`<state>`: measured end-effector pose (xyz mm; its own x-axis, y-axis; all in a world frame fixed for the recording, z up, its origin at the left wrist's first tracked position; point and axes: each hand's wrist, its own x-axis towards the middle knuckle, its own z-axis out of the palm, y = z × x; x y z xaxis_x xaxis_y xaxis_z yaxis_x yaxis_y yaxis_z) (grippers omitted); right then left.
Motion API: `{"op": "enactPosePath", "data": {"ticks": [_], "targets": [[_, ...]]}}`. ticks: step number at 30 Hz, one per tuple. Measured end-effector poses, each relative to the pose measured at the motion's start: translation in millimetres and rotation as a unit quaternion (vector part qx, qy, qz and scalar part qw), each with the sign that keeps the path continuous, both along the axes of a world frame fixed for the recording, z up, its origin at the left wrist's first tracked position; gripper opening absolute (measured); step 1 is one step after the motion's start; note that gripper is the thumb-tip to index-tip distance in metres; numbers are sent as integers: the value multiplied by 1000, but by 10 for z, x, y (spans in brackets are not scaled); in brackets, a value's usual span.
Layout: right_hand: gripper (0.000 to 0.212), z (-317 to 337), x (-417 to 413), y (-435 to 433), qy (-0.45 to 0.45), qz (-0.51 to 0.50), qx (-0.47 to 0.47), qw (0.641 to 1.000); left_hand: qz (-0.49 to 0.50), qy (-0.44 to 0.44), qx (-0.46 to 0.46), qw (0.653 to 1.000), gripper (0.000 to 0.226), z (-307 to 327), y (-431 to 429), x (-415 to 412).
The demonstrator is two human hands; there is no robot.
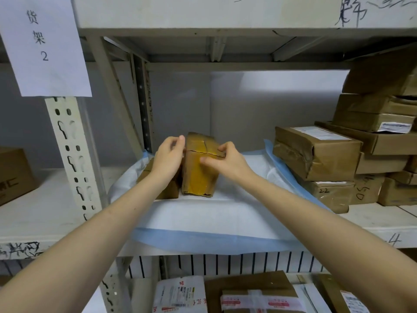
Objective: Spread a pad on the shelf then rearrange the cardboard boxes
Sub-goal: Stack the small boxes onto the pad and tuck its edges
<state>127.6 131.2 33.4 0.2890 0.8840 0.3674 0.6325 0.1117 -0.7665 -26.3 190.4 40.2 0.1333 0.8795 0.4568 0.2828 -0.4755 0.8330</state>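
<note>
I see soft, even light, and the back wall (282, 96) glows brightest at 1 o'clock. It is dark under the upper shelf (203, 46) at 12 o'clock. The posts bend near the edges, and the whole picture looks a little fuzzy.

Both bare forearms reach forward and up from the lower corners, converging toward the middle. The left hand (168, 154) is turned with its back to us, wrist straight, fingers (178, 141) curled inward at the top with the thumb tip raised beside them. The right hand (225, 158) comes in from the other side, wrist bent slightly inward, its fingers bent and pinched together at the knuckles, thumb stretched out low toward the left. The two hands sit near each other, not touching, both arms almost fully extended.
</note>
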Motion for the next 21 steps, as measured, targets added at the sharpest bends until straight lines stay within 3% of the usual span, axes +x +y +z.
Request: {"op": "enactPosePath", "data": {"ticks": [2, 4, 7, 9, 12, 14, 16, 21], "targets": [[116, 143, 16, -5, 64, -32, -63, 995, -43, -16, -10, 999, 39, 47, -84, 102], [131, 211, 64, -16, 78, -59, -108, 989, -88, -7, -23, 996, 49, 80, -164, 216], [119, 141, 258, -59, 152, -90, -91, 980, -135, 6, -53, 989, 46, 98, -211, 347], [109, 118, 425, -131, 230, -107, -49, 966, -100, 42, -49, 993, 38, 82, -171, 404], [100, 127, 614, -317, 283, -121, -31, 951, -60, 115, -123, 984, 57, 35, -173, 520], [100, 61, 711, -427, 255, -146, -69, 953, -109, 105, -190, 970, 61, -30, -252, 658], [98, -10, 716, -526, 158, -192, -112, 962, -157, 88, -212, 961, 59, -109, -313, 829], [74, -114, 643, -733, -141, -218, -37, 965, -163, 174, -126, 963, 73, -154, -324, 1129]]}}
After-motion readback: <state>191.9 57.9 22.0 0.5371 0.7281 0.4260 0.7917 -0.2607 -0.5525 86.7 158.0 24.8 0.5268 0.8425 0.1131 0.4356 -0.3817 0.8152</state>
